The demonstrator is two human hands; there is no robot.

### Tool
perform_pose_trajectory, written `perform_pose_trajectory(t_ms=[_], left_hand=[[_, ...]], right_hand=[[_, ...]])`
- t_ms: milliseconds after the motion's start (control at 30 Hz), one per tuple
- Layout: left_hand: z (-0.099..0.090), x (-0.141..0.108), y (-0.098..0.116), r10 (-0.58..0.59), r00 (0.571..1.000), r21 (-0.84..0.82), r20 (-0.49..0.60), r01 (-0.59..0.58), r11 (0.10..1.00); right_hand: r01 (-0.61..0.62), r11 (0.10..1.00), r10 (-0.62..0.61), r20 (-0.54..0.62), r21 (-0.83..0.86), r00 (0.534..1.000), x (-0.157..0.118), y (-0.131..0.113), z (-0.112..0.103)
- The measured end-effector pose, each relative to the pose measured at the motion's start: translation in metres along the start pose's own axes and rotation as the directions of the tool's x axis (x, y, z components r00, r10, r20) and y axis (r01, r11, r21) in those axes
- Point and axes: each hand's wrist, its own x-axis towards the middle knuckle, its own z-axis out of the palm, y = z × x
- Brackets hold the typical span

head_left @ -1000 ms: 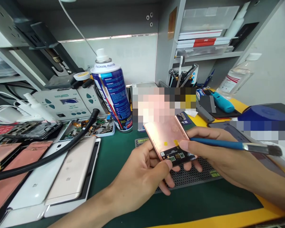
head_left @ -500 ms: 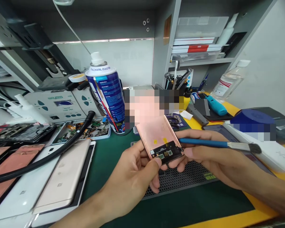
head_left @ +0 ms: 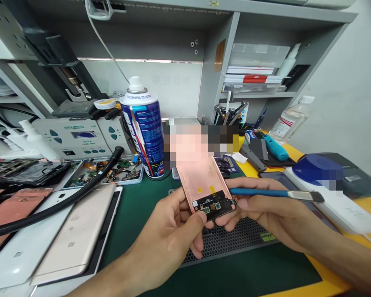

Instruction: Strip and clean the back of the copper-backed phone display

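Observation:
Between both hands is a phone screen (head_left: 202, 177), its copper-coloured back facing me and its far end blurred by pixelation. A black flex board (head_left: 214, 205) with small chips and connectors runs along its near end, and two yellow tape bits sit just above. My left hand (head_left: 173, 231) grips the left edge, thumb on the board's corner. My right hand (head_left: 268, 206) has a blue-handled brush (head_left: 259, 192) lying across it, flat bristles pointing right. Its thumb and fingertips also touch the screen's lower right corner. Beneath is a black perforated mat (head_left: 231, 235).
A blue spray can (head_left: 144, 132) stands behind the hands. Phone back covers (head_left: 77, 231) and a black hose (head_left: 80, 192) lie left, near a tray of circuit boards (head_left: 130, 171). At right are a white box (head_left: 336, 206), a clear bottle (head_left: 289, 121) and a teal tool (head_left: 276, 147).
My view has tilted up slightly, so the shelf and bench items sit lower in the picture. Both hands keep the same hold on the screen and brush.

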Motion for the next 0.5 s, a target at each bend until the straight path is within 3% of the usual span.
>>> perform_pose_trajectory(t_ms=[300,400,500], left_hand=[[-0.002,0.001,0.001,-0.020,1.000,-0.003,-0.009,0.020,1.000],[-0.007,0.000,0.004,-0.094,0.996,0.034,-0.006,0.094,0.995],[-0.013,-0.005,0.004,-0.226,0.973,0.109,0.056,0.219,0.970]], right_hand=[[-0.002,1.000,0.001,-0.035,-0.026,0.999,0.002,0.000,0.000],[0.089,0.990,-0.110,-0.203,-0.110,0.973,0.010,0.002,-0.007],[0.174,0.945,-0.277,-0.396,-0.277,0.875,0.021,0.005,-0.012]])
